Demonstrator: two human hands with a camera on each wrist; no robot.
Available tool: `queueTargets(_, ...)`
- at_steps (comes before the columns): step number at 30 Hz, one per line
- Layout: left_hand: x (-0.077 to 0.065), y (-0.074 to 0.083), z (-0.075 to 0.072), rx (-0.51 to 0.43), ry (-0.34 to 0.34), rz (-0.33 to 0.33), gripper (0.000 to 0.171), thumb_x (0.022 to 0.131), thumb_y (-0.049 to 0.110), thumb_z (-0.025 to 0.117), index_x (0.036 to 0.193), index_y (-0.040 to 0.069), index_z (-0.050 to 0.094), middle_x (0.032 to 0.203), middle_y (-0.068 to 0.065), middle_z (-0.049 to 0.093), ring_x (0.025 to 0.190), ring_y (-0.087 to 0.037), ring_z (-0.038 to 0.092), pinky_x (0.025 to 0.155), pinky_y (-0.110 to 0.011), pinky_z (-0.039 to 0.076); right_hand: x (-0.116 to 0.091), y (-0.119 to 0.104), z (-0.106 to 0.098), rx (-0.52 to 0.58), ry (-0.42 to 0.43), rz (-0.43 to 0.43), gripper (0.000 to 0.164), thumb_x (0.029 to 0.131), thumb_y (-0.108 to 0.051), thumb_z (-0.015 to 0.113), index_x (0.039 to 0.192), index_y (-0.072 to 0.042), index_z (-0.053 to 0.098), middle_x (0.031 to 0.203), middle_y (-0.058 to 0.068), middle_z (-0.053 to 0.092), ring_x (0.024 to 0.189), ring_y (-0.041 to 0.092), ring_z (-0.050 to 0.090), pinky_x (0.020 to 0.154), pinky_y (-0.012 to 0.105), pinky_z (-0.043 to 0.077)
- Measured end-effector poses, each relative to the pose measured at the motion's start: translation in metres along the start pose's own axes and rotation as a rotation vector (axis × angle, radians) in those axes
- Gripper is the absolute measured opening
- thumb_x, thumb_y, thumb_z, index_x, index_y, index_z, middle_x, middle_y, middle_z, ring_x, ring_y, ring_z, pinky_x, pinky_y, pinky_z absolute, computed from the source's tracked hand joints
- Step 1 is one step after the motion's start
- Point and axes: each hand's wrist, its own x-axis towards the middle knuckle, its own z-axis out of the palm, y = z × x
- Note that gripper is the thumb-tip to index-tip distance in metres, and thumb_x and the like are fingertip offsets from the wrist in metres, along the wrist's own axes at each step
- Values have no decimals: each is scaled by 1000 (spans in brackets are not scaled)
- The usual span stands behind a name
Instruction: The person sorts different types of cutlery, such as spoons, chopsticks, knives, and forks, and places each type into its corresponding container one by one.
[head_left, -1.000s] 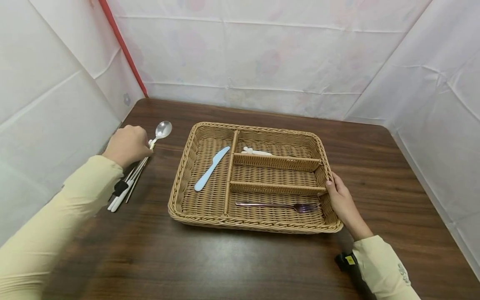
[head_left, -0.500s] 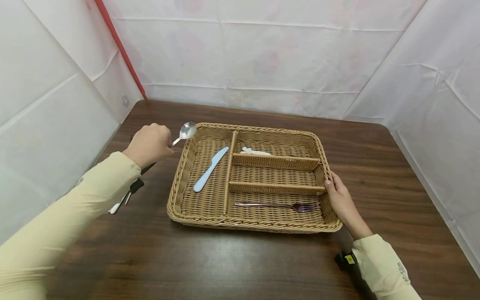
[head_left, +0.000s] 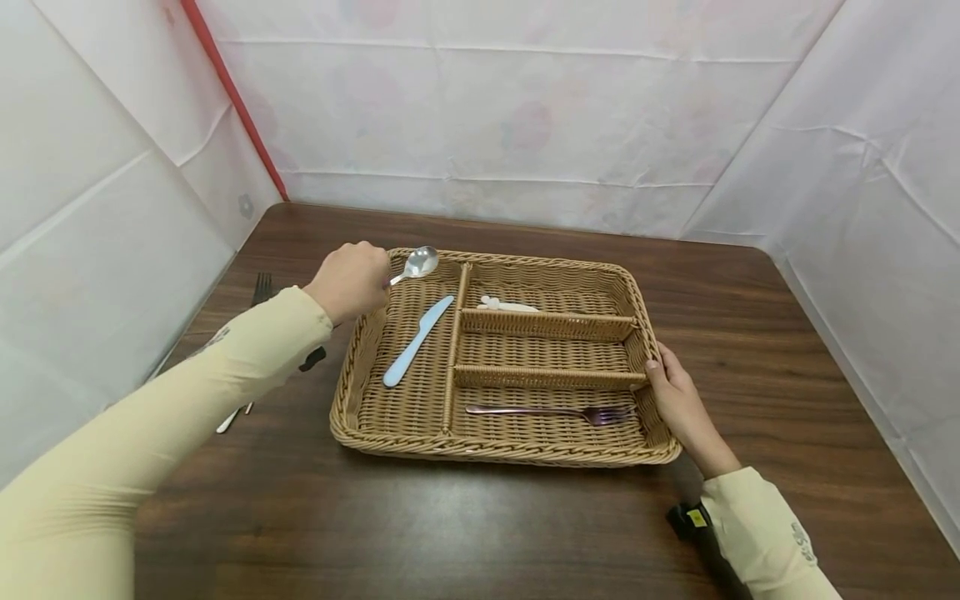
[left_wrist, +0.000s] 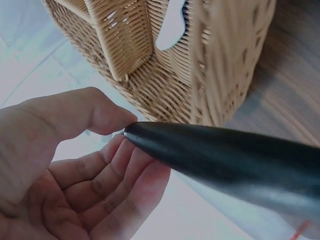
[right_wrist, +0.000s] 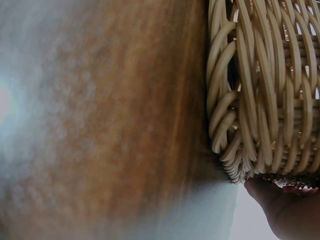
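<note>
Nearest, two cream sleeves (head_left: 761, 521) run out of the frame at the bottom corners, the left one broad enough to cover part of the dark wood-grain table (head_left: 360, 525). By the right sleeve, the right hand (head_left: 678, 398) grips the end wall of a tan wicker basket (head_left: 517, 452), thumb over the rim; its other fingers are largely hidden behind the wall. A purple metallic fork (head_left: 547, 412) lies in the basket's near right compartment, and a pale blue knife (head_left: 417, 342) slants in the long left one. Beyond that knife's handle, the left hand (head_left: 351, 282) pinches a silver spoon (head_left: 422, 261) between thumb and fingers; the handle is mostly hidden by the hand, while the bowl juts past the fingers toward the right, over the far end of the left compartment. The left wrist view shows thumb and fingertips meeting at a dark tapered shaft (left_wrist: 220, 160), cut off at the right edge; whether it is the spoon's handle is hard to tell. A white utensil (head_left: 513, 306) sits in the far right compartment, half covered by the divider. Left of the basket, black fork tines (head_left: 262, 287) emerge behind the forearm. A white sheet (head_left: 480, 108) hangs behind everything.
</note>
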Motion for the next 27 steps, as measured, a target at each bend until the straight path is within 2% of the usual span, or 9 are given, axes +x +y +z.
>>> queueTargets(10,32,19,11,38,-26,76,27,73,-4,59,60,11,41,58,-1,36,53,-14,28,47,-30,30,0,0,1,-2,3,5,55,105,-23,26,150,4,9,151,31,16,139,41,14,109,56,16)
queueTargets(13,39,25,13,47,-23,100,18,75,-3,61,64,8,51,60,-3,47,53,-14,35,49,-31,36,0,1,2,-9,7,-10,54,105,-23,27,150,4,10,150,31,17,139,42,16,109,56,17)
queueTargets(18,49,38,15,40,-47,118,16,78,0,61,67,8,52,59,-1,42,52,-14,33,49,-32,35,0,1,1,-42,14,-24,54,105,-23,28,150,2,12,149,31,21,137,44,20,107,58,20)
queueTargets(24,61,48,20,33,-51,160,31,83,0,57,61,14,41,56,1,34,52,-13,26,50,-31,30,2,2,0,-48,5,-4,54,106,-23,27,150,2,10,150,31,19,138,42,17,107,58,19)
queueTargets(27,69,53,24,34,-48,182,32,82,-3,55,60,15,41,57,1,38,52,-12,27,50,-30,30,3,3,0,-47,4,10,53,106,-21,26,150,2,9,150,31,18,138,43,16,107,58,19)
